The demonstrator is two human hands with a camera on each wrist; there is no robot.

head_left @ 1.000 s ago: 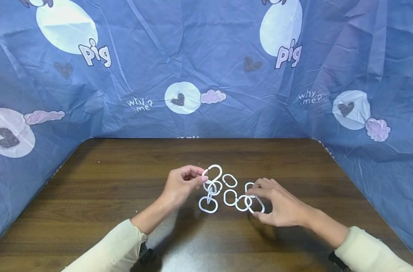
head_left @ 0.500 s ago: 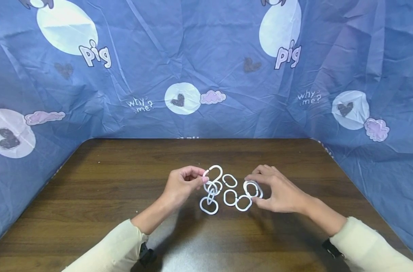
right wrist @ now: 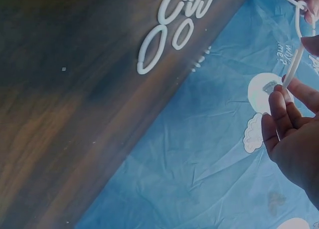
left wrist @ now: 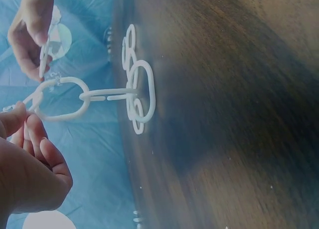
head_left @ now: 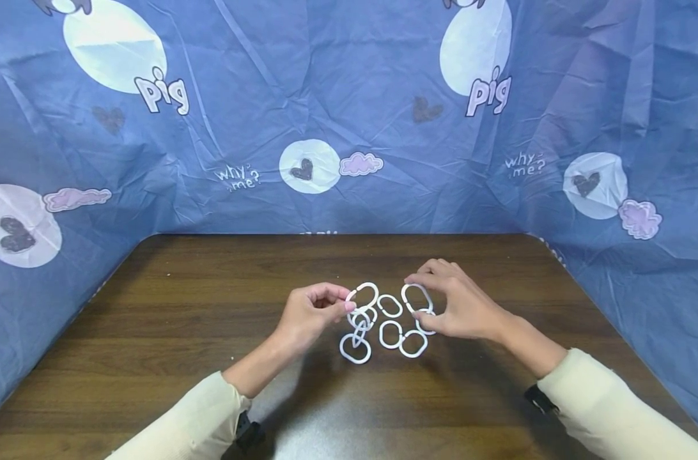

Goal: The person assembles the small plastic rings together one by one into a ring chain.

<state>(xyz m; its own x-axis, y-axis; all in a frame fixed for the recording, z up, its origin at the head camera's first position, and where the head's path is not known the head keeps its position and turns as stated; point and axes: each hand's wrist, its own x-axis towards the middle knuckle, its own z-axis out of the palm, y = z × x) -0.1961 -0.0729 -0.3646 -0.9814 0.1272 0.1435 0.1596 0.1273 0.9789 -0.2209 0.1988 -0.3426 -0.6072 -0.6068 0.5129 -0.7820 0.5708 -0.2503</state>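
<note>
My left hand (head_left: 307, 314) pinches the top link of a chain of white plastic links (left wrist: 70, 80) between thumb and fingertips. The chain hangs down, and its bottom link (left wrist: 152, 89) is close to the tabletop. To the right, my right hand (head_left: 463, 301) holds one separate white oval link (right wrist: 295, 67), raised, with thumb and fingers at its opposite ends. A narrow gap shows in the side of that link in the head view. The two hands face each other, a short distance apart.
Several loose white links (head_left: 381, 335) lie on the brown wooden table (head_left: 211, 268) below and between the hands. One (head_left: 432, 331) is partly hidden by the right hand. A blue printed cloth (head_left: 383, 211) stands behind the table and along its sides.
My right hand has lifted a link from the right of the pile and moved it up and leftward, turning it toward the left hand. The left hand has barely moved.
</note>
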